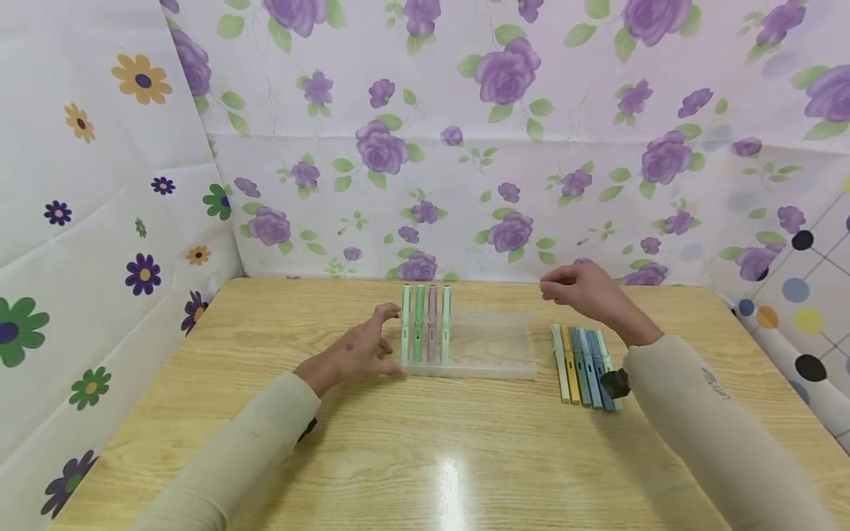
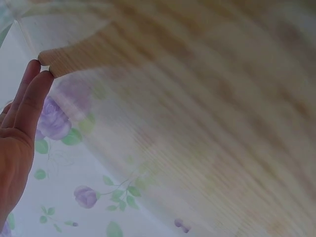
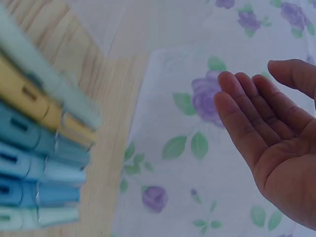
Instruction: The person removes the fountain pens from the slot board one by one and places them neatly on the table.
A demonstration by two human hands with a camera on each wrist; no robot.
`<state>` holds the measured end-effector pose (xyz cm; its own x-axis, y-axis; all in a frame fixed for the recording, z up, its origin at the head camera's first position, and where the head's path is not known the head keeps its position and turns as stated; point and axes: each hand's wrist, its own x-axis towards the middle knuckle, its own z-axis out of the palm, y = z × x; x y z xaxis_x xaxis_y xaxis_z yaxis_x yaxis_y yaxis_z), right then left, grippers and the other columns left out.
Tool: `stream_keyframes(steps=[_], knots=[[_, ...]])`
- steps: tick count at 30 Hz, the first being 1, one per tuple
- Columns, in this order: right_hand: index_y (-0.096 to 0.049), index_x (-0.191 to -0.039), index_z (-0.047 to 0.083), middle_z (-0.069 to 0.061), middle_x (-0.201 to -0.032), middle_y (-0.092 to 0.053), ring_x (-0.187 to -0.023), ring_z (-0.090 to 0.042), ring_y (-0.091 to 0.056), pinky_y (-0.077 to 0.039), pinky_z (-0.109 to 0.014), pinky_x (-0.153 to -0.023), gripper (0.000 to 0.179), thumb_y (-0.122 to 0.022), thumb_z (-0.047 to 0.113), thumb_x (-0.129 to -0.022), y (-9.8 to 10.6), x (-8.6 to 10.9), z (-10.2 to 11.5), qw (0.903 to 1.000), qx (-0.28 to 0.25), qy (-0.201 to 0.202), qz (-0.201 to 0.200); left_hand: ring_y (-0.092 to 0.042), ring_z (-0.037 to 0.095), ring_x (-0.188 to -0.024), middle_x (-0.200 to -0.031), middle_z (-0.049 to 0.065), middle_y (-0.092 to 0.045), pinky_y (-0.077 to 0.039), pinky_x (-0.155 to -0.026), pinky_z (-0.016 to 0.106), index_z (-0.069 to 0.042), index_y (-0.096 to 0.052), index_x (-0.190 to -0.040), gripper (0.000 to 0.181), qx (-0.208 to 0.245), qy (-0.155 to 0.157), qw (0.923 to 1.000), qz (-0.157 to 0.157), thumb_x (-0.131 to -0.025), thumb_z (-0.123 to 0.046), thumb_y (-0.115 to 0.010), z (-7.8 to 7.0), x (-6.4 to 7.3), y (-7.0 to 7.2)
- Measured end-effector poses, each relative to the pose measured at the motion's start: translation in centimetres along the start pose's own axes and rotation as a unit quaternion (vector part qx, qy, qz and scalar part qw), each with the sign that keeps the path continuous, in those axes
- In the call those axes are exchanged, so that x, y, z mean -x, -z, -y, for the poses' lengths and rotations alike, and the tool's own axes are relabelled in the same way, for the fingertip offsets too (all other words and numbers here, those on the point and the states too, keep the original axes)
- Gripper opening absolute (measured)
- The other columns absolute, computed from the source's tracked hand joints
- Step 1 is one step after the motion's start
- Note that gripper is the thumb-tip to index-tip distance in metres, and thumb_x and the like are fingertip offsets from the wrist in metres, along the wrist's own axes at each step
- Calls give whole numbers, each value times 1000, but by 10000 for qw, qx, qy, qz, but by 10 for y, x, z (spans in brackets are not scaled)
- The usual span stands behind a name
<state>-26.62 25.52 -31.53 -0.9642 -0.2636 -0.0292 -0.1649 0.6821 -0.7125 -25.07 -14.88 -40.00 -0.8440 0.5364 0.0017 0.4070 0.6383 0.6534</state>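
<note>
A clear plastic pen rack (image 1: 494, 372) lies on the table. Its left part bears a row of capped pens: a pale mint pen (image 1: 406, 324), a green pen (image 1: 419, 324), a mauve pen (image 1: 432, 324) and another mint pen (image 1: 446, 324). Beside the rack's left end is my left hand (image 1: 358, 346), thumb and fingers spread, the fingertips at its edge; whether they press on it I cannot tell. My right hand (image 1: 584, 291) hovers empty behind the right-hand pens, its fingers slightly bent in the right wrist view.
Right of the rack, several more pens lie side by side, among them a yellow pen (image 1: 569, 365) and a teal pen (image 1: 582, 366). Flowered cloth (image 1: 465, 184) hangs behind the wooden table (image 1: 398, 457) and at both sides.
</note>
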Motion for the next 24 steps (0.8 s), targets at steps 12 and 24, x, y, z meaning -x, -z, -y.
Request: stream_keyframes(steps=[12,24], knots=[[-62,-129,-2,-18,-115,-69,-105,-30,-68,-54,-42,-91,34,-60,18,-102,-26,-18,34,9985,-373,345,200,-64,16,-94,-159,9,-28,-53,-82,38,-19,-13,-153,100,-71,-44,9999,75,-83,-26,-84,2,-2,0],[-65,-127,2,-13,-115,-70,-104,-27,-67,-53,-45,-90,33,-63,21,-101,-52,-31,60,9971,-239,609,395,-62,12,-85,-159,12,-27,-52,-76,34,-18,-13,-153,99,-43,-84,9999,88,-84,-23,-84,1,-2,0]])
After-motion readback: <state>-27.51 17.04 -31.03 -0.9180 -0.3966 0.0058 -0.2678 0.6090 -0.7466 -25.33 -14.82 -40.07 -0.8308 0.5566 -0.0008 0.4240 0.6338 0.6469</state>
